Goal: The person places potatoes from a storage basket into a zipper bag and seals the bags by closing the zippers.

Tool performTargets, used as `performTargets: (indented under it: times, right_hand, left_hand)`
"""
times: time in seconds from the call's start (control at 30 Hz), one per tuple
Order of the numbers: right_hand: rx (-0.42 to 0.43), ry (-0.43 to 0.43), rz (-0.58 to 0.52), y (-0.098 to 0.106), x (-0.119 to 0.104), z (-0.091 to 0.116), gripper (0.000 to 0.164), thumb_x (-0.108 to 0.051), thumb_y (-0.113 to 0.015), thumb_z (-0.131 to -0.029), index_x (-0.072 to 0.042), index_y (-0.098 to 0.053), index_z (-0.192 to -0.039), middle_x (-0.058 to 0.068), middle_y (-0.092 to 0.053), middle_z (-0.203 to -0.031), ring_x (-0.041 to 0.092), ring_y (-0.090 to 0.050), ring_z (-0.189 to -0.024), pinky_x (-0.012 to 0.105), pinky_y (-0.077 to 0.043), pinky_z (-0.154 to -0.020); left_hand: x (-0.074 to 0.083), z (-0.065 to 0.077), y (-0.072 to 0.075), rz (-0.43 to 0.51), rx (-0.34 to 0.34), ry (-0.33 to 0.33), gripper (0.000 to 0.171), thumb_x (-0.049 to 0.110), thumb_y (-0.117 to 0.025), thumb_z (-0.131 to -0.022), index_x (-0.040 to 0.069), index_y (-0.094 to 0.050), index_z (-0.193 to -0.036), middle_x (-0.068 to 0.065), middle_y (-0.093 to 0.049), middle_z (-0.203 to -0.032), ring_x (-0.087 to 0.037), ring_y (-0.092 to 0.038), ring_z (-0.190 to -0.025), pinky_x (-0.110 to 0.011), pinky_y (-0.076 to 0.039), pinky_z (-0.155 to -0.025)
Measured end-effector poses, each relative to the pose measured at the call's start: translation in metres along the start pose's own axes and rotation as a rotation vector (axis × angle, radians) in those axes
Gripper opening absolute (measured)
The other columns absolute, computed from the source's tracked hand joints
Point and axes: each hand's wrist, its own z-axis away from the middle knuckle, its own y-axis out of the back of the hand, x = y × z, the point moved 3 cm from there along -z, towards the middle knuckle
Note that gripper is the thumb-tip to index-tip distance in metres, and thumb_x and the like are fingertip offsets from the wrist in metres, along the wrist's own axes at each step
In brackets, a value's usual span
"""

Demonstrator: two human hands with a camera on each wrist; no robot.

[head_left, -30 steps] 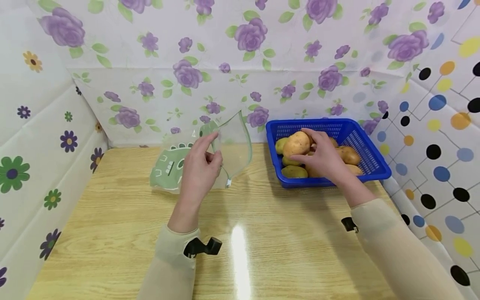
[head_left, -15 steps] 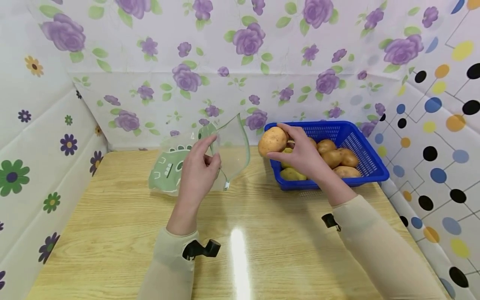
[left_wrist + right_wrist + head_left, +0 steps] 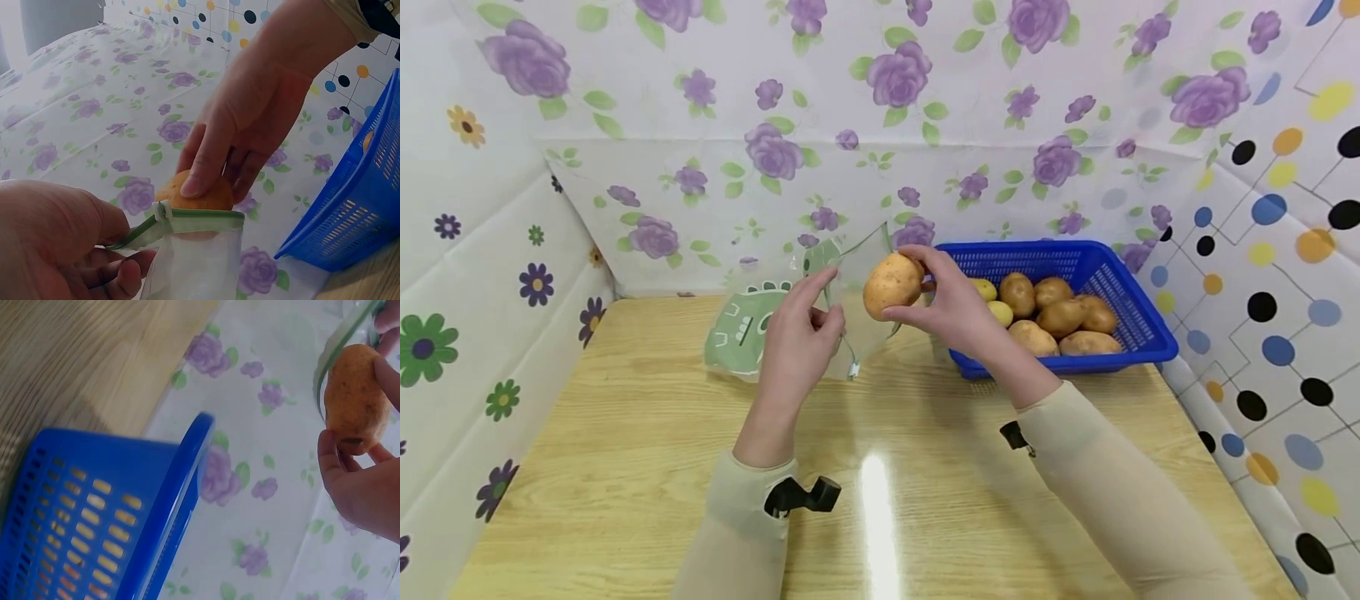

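A clear zip bag with a green cartoon print (image 3: 737, 333) stands on the table, its mouth spread apart. My left hand (image 3: 799, 337) pinches the bag's near edge between thumb and fingers; in the left wrist view the green zip strip (image 3: 206, 214) and its white slider show beside the fingers. My right hand (image 3: 951, 304) grips a light brown potato (image 3: 891, 287) at the bag's mouth. From the right wrist view, the potato (image 3: 356, 400) lies right by the green-edged opening. Whether it touches the bag I cannot tell.
Right of the bag, a blue plastic basket (image 3: 1138, 317) holds several potatoes (image 3: 1060, 317) and some yellower, greenish produce (image 3: 998, 313). Flower-printed sheeting (image 3: 850, 192) rises behind the wooden table (image 3: 625, 467), and a dotted sheet (image 3: 1270, 333) stands along the right side.
My right hand has lifted the potato out of the blue basket and carried it left to the bag's mouth. The left hand has stayed nearly still, holding the bag.
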Motion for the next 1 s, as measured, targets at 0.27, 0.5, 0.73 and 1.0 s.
performTargets:
  times: [0.27, 0.5, 0.73, 1.0]
  right_hand:
    - [-0.007, 0.034, 0.125, -0.016, -0.009, -0.004, 0.084, -0.019, -0.092, -0.094, -0.013, -0.050, -0.166, 0.020, -0.041, -0.157, 0.033, -0.055, -0.134, 0.045, -0.052, -0.112]
    - [-0.018, 0.064, 0.211, -0.022, -0.012, -0.007, 0.084, -0.023, -0.089, -0.097, -0.018, -0.047, -0.170, 0.016, -0.047, -0.162, 0.035, -0.053, -0.132, 0.048, -0.053, -0.106]
    - [-0.027, 0.053, 0.184, -0.018, -0.009, -0.006, 0.081, -0.030, -0.089, -0.097, -0.020, -0.051, -0.168, 0.008, -0.047, -0.170, 0.033, -0.051, -0.141, 0.053, -0.052, -0.108]
    - [-0.017, 0.054, 0.150, -0.010, -0.003, -0.001, 0.077, -0.025, -0.088, -0.098, -0.015, -0.052, -0.166, 0.008, -0.050, -0.168, 0.030, -0.049, -0.148, 0.049, -0.050, -0.115]
  left_hand:
    - [0.001, 0.001, 0.002, 0.003, -0.009, 0.014, 0.052, 0.006, -0.066, -0.106, 0.012, -0.062, -0.158, -0.010, -0.060, -0.155, -0.017, -0.066, -0.074, -0.032, -0.053, -0.063]
    - [0.002, 0.001, 0.003, 0.019, 0.004, 0.013, 0.054, 0.005, -0.067, -0.106, 0.013, -0.061, -0.159, -0.008, -0.060, -0.156, -0.017, -0.063, -0.070, -0.027, -0.051, -0.056]
    - [0.005, 0.001, 0.005, 0.052, 0.043, -0.013, 0.054, 0.003, -0.065, -0.106, 0.011, -0.060, -0.160, -0.008, -0.061, -0.154, -0.016, -0.060, -0.063, -0.026, -0.046, -0.051]
    - [0.003, 0.002, 0.005, 0.085, 0.057, -0.010, 0.056, 0.003, -0.065, -0.106, 0.011, -0.058, -0.161, -0.007, -0.058, -0.157, -0.016, -0.061, -0.062, -0.025, -0.047, -0.051]
